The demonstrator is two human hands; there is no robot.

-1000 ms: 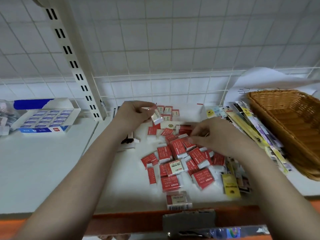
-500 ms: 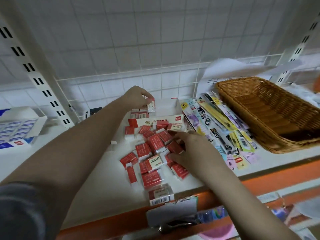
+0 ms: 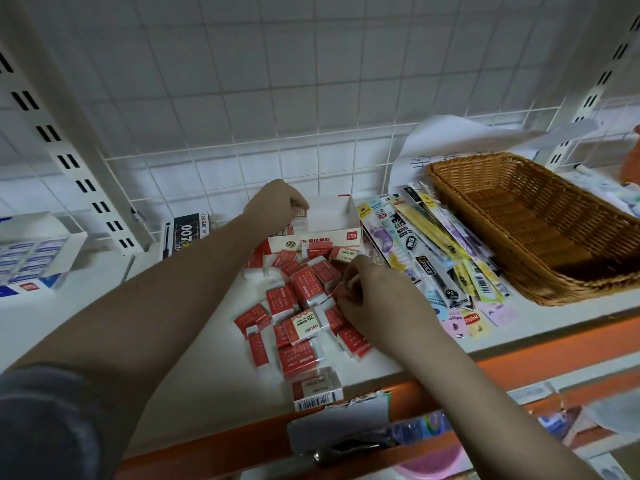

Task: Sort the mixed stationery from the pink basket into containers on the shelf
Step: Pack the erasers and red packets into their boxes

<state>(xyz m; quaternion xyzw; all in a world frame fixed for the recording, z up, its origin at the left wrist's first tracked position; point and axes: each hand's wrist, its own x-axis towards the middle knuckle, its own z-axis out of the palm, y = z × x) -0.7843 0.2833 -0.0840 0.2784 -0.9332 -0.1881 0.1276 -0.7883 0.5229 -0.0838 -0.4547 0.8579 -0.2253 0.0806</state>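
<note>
Small red-and-white boxed erasers (image 3: 304, 306) lie in a loose heap on the white shelf (image 3: 194, 375), red sleeves printed with white text, white ends showing; one turned face up reads "2B" with the "deli" mark. At the far edge of the heap stands an open red-and-white carton (image 3: 329, 226), its front panel marked "2B" and "deli" beside a round emblem. The left hand (image 3: 277, 206) reaches over the carton's left rim, fingers curled round one eraser (image 3: 300, 216) held just inside the box. The right hand (image 3: 374, 303) rests on the right side of the heap, its fingertips pinching a red eraser (image 3: 343, 289) at the pile's top. Right of the heap, flat packets of pen refills (image 3: 433, 251) fan out, one black pack reading "OFFICE", against a brown wicker basket (image 3: 540, 289). Left of the carton, a dark pack (image 3: 187, 233) reads "007".
</note>
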